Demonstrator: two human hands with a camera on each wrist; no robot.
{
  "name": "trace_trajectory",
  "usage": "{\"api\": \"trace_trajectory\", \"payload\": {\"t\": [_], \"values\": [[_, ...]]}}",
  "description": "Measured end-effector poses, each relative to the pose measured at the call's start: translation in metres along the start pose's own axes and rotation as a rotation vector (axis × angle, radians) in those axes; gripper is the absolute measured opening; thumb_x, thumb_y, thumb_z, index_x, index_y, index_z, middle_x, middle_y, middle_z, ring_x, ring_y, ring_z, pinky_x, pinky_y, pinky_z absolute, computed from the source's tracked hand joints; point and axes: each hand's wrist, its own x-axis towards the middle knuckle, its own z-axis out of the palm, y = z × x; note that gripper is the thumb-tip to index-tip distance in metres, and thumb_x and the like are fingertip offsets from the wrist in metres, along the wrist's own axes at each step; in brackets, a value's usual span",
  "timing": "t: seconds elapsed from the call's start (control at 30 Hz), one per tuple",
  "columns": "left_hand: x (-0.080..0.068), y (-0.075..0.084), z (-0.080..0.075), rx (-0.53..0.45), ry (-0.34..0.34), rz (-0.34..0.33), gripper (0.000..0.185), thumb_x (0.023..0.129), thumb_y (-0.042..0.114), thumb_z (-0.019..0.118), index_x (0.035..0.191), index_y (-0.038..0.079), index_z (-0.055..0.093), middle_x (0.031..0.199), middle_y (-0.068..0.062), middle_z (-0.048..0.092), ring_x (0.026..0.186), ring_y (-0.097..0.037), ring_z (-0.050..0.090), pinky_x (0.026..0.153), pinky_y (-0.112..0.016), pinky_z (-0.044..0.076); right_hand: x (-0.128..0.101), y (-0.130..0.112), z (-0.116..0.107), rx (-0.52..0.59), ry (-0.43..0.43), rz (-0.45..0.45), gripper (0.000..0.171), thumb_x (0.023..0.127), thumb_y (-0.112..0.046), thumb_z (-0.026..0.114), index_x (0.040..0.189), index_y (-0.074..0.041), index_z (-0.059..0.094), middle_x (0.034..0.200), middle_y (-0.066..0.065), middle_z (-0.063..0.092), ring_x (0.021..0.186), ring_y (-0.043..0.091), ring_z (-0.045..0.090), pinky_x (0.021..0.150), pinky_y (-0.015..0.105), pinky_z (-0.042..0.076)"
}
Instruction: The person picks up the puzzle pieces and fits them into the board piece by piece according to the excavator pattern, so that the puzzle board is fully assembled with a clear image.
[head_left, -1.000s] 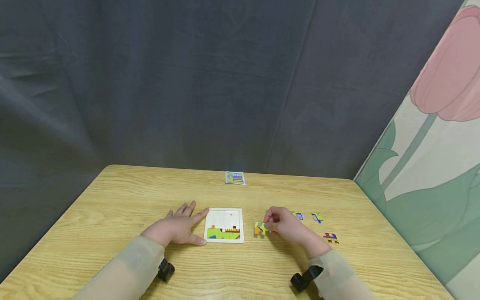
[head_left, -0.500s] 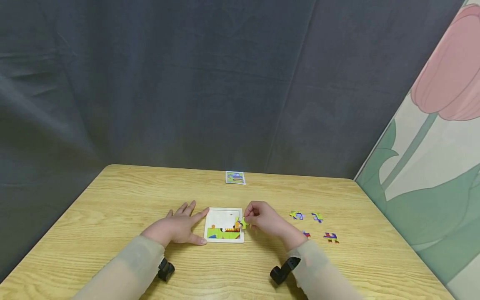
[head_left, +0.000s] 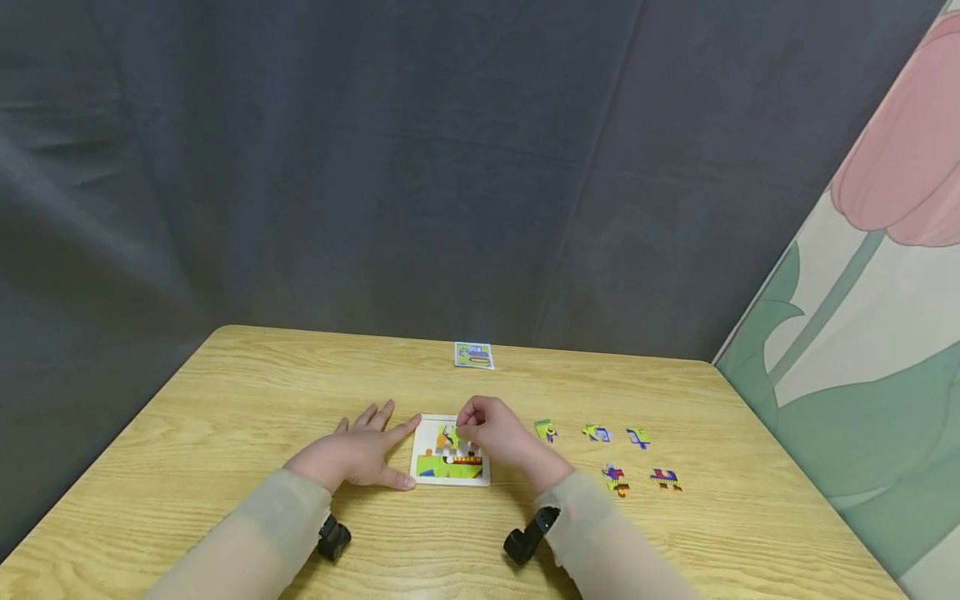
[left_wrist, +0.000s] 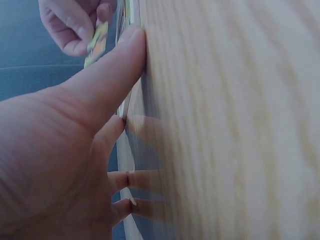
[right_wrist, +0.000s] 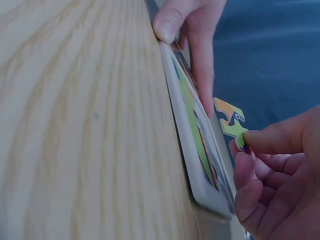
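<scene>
Green and orange, the puzzle piece (right_wrist: pixel 229 121) sits pinched between the thumb and fingertips of our right hand (head_left: pixel 491 437), held just above the white puzzle tray (head_left: pixel 430 425) and not yet seated in it. We judge the step in hand to be fitting this piece into the picture: the bottom row of the tray already shows green, blue and orange, while the upper part is bare white. The next move, as we read it, calls for turning the piece until its tabs match the placed row, lowering it flat and pressing it down without shifting the tray.

Our left hand (head_left: pixel 352 454) lies flat on the wooden table (head_left: pixel 225 400), fingers spread and straight, thumb and forefinger against the tray's left edge, steadying it.

Further right, five loose pieces wait on the table: one near the right hand (head_left: pixel 545 430), two beyond it (head_left: pixel 597 432) (head_left: pixel 638 436), and two closer to us (head_left: pixel 615 478) (head_left: pixel 665 478). At the far edge lies a small picture card (head_left: pixel 473 355); its print is too small for us to read, and we see no brand or writing anywhere else. Black wrist straps (head_left: pixel 525 542) show under both pale sleeves.
</scene>
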Motion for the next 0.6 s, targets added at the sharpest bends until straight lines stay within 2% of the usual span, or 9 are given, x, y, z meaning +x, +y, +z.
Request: {"api": "trace_trajectory", "payload": {"t": [0.3,0.6], "values": [[0.001,-0.001,0.000,0.007,-0.005,0.004,0.095,0.081,0.061,0.070,0.158,0.024,0.028,0.161,-0.024,0.009,0.145,-0.048,0.007,0.107,-0.073,0.010,0.013,-0.006,0.021,-0.035,-0.003,0.027,0.003,0.094,0.000,0.064,0.094,0.001,0.062,0.076,0.005,0.054,0.062,0.014,0.049,0.053,0.023,0.043],[0.000,-0.001,-0.001,0.009,-0.015,0.002,0.094,0.082,0.061,0.069,0.158,0.024,0.027,0.162,-0.023,0.009,0.146,-0.047,0.007,0.108,-0.072,0.010,0.015,-0.007,0.024,-0.076,-0.024,0.026,0.004,0.095,-0.002,0.064,0.093,0.001,0.062,0.076,0.004,0.053,0.062,0.014,0.049,0.053,0.025,0.041]]}}
